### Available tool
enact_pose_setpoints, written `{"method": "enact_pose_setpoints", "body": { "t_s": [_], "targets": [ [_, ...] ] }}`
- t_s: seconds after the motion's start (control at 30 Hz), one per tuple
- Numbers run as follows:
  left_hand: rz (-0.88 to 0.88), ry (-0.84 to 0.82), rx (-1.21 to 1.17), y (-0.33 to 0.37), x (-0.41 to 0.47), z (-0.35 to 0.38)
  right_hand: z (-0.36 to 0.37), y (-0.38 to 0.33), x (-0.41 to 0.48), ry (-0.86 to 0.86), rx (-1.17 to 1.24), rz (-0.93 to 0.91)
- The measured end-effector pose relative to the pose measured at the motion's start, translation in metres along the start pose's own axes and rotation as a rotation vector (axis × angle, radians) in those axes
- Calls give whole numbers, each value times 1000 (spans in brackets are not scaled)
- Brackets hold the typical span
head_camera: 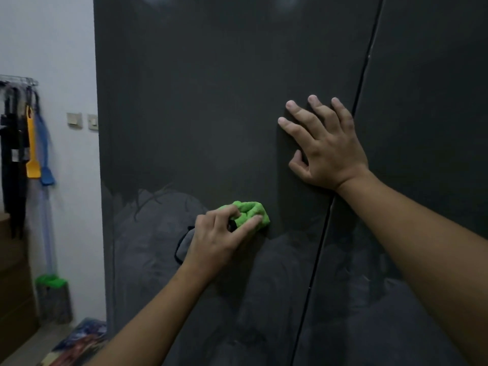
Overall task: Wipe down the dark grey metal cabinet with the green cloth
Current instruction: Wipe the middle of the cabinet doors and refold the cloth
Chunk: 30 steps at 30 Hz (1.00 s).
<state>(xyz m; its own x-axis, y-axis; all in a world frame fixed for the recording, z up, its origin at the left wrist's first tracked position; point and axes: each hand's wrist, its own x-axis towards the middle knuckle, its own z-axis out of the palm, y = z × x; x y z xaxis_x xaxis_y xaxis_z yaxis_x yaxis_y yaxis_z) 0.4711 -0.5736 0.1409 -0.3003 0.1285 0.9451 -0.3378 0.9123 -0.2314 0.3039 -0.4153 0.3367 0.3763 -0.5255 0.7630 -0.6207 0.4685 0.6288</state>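
Left hand (pixel 214 239): the grip is clamped on the green cloth (pixel 250 211), with the fingers curled over it and pressing it against the cabinet (pixel 200 101). A grey flap with a black edge (pixel 183 244) shows just left of this hand.

Cloth: bunched into a wad with no distinct end. Its longer side runs roughly across the door, left to right. It lies on the lower middle of the left door, at the border between two surface zones.

Right hand (pixel 327 149): the grip is apart and holds nothing. The fingers are spread and laid flat on the same door, above and right of the cloth, just beside the door seam (pixel 340 196).

Cabinet surface: dark and even above the cloth, paler and streaked below it.

Room, left of the cabinet: a white wall (pixel 52 48) with two switches (pixel 74 119), hanging dark clothes (pixel 13 154), a yellow tool (pixel 32 154), a blue tool (pixel 45 159) and a green-headed broom (pixel 52 294) near the floor.
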Motion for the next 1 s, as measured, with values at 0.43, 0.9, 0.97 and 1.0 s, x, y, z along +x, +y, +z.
{"method": "enact_pose_setpoints", "body": {
  "t_s": [0.43,0.9,0.97,1.0],
  "targets": [
    [-1131,271,-61,-128,-44,-36,22,-37,-16,62,72,250],
    [-719,87,-112,-72,-46,-24,27,-39,-23,169,56,232],
    [-647,33,-116,-79,-47,-28,27,-40,-23,178,61,237],
    [-659,39,-131,-82,-46,-30,27,-40,-23,183,57,239]
  ]
}}
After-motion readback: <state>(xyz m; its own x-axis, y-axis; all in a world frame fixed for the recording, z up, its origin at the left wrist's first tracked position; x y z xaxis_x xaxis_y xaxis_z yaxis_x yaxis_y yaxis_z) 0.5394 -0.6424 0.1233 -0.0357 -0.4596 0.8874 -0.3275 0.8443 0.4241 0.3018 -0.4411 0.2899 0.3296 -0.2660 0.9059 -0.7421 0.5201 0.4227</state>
